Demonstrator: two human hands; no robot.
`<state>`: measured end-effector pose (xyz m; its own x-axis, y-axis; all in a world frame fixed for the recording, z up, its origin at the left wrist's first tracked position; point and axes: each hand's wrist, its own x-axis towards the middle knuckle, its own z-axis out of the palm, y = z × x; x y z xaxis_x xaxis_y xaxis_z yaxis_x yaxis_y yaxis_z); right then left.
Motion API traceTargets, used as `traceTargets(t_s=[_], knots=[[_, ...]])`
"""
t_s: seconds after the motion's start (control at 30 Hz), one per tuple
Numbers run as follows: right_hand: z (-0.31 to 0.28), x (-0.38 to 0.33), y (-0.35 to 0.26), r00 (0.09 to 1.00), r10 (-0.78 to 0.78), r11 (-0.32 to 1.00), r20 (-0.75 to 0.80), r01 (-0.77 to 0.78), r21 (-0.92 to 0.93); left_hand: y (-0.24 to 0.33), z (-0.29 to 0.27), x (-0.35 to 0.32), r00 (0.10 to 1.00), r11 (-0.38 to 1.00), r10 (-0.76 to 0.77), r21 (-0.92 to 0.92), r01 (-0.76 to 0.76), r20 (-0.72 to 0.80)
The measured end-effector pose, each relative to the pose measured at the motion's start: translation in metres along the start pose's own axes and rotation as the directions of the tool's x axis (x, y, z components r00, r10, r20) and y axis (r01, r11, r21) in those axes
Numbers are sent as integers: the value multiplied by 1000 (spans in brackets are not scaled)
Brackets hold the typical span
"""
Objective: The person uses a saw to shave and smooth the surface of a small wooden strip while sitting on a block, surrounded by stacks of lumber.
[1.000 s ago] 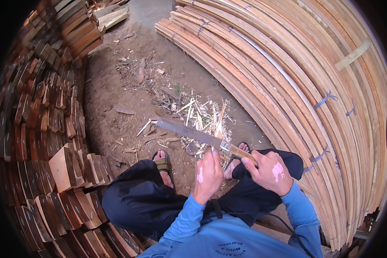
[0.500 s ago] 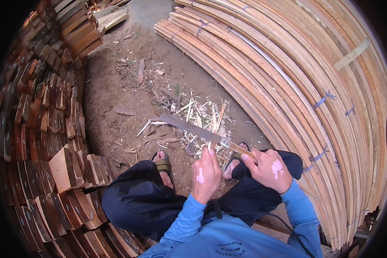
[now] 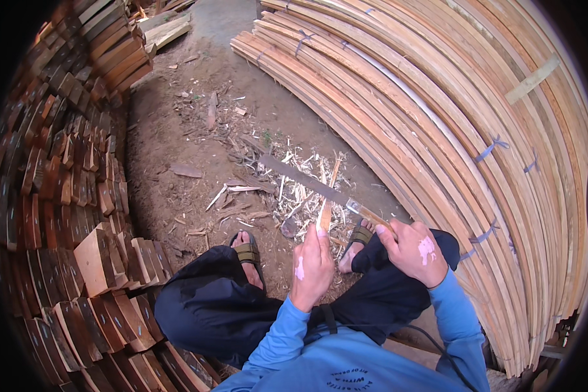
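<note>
My right hand is closed round the wooden handle of a machete. Its long, straight grey blade points away to the left and crosses over a narrow wooden stick. My left hand grips the near end of that stick, thumb along the top. Whether the blade touches the wood is hard to tell. Below them, pale wood shavings lie heaped on the dirt between my sandalled feet.
Bundled long wooden strips, tied with blue bands, fill the right side. A tall stack of cut wood blocks stands close on the left. Bark and wood scraps litter the dirt floor. My bent knees flank both hands.
My right hand has shifted slightly to the right. The machete's blade has moved right and farther away, showing more of the stick in front of my left hand, which has barely moved.
</note>
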<state>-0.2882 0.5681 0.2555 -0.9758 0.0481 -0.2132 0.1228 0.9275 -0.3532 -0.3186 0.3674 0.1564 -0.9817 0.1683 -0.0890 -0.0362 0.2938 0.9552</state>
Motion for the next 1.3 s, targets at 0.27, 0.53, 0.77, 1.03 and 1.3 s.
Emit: traceTargets(t_s=[0.27, 0.53, 0.77, 1.03, 1.3], knots=[[5, 7, 7, 1000, 10, 1000, 19, -10, -17, -15, 8, 1, 1000, 993, 5, -120, -4, 6], [7, 6, 5, 999, 16, 1000, 34, -15, -11, -13, 5, 1, 996, 982, -79, -170, 87, 51], [4, 3, 0, 998, 7, 997, 60, -3, -71, -13, 5, 1, 994, 966, -83, -240, 99, 76], [-8, 14, 9, 993, 69, 995, -99, -61, 84, -5, 3, 3, 999, 994, 10, -105, -13, -31], [-11, -2, -14, 1000, 3, 995, 7, -2, -105, 3, 2, 0, 995, 992, 70, 114, -62, -74]])
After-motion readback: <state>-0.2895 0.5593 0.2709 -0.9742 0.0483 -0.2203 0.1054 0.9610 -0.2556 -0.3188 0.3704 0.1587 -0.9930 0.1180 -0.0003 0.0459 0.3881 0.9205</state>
